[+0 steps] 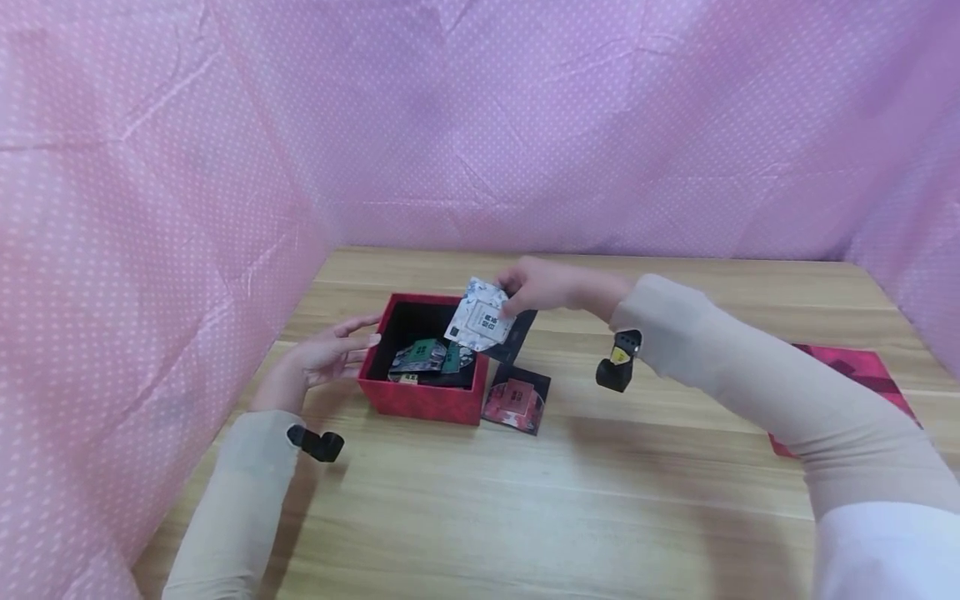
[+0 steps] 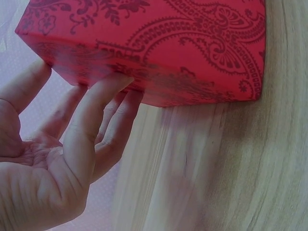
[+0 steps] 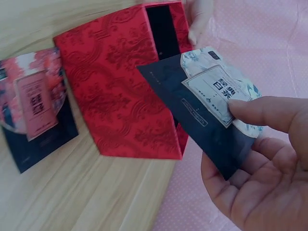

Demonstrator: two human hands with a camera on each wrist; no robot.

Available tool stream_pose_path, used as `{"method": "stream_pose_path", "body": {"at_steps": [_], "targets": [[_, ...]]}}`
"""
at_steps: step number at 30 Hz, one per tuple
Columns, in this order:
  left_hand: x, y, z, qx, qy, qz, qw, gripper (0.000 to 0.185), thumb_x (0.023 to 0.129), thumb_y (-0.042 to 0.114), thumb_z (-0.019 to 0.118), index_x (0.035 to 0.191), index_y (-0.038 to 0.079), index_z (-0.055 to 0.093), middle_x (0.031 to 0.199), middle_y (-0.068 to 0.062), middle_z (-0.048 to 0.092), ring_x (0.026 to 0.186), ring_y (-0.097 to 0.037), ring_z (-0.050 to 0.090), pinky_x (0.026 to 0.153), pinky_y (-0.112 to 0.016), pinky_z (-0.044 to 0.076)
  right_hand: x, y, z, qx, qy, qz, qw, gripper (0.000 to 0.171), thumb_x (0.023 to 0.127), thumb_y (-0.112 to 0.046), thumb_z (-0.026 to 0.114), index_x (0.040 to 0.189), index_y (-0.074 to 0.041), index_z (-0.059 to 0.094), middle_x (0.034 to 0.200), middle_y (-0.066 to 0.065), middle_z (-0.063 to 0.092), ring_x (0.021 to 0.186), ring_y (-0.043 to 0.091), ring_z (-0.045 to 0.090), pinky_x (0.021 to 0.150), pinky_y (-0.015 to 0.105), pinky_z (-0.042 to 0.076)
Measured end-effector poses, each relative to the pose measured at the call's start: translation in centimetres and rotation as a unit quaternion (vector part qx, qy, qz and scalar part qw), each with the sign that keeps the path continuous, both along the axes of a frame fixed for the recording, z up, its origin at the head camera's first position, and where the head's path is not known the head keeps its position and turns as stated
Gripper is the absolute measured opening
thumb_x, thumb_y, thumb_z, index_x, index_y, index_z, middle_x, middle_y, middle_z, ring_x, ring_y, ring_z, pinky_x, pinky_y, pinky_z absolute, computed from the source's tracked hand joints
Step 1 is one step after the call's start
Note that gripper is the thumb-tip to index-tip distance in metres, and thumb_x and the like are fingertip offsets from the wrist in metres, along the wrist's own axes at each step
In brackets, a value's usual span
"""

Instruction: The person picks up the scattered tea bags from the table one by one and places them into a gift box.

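Foil packet (image 1: 480, 319), light and crinkly, we judge: right hand (image 1: 542, 286) pinches its corner; left hand (image 1: 330, 354) open, fingers against the box (image 1: 420, 398)

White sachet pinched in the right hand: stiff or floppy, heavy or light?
Probably light: the right hand holds the white sachet by one corner with fingertips only. Likely semi-stiff, since it juts over the red box without drooping. Its glossy printed face may be slippery.

Head view: from above, looking forward and down across the bench (image 1: 525, 500). Wrist views: close, apparently low beside each palm. Shared by all three: the red box (image 1: 420, 398) (image 2: 159, 43) (image 3: 120, 101).
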State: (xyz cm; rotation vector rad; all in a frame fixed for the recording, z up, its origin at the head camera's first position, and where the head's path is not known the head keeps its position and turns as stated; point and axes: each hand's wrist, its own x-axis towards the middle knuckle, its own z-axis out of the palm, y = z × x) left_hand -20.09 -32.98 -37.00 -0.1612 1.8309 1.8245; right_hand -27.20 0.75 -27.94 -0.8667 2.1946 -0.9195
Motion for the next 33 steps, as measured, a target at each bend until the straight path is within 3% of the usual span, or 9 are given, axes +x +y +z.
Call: {"method": "stream_pose_path", "body": {"at_steps": [20,27,33], "targets": [[-0.1,0.2,0.4,-0.013,0.004,-0.002,0.9999,0.071,0.098,0.019,0.054,0.153,0.013,0.011,0.108,0.006,0.062,0.101,-0.014,0.062,0.089,-0.033,0.052,-0.1,-4.6,-1.0,-0.028,0.012,0.019,0.999,0.022,0.084,-0.002,0.066,0.106,0.001,0.063,0.102,0.012,0.068,0.09,0.018,0.063,0.082,0.028,0.051],[-0.1,0.3,0.1,-0.015,0.006,0.001,0.9999,0.071,0.097,0.02,0.055,0.153,0.013,0.012,0.111,0.004,0.061,0.103,-0.014,0.061,0.093,-0.036,0.05,0.3,-6.0,-2.0,-0.007,0.038,0.046,0.998,0.017,0.083,-0.002,0.067,0.099,0.0,0.065,0.097,0.009,0.068,0.085,0.014,0.059,0.079,0.024,0.048],[0.1,0.2,0.0,-0.004,0.002,0.009,1.0,0.069,0.098,0.018,0.054,0.153,0.013,0.012,0.104,0.007,0.064,0.098,-0.011,0.063,0.087,-0.032,0.053,0.8,-7.0,-2.7,0.032,0.076,0.079,0.993,0.015,0.082,-0.004,0.069,0.096,-0.002,0.064,0.096,0.008,0.069,0.087,0.014,0.06,0.079,0.024,0.049]]}}
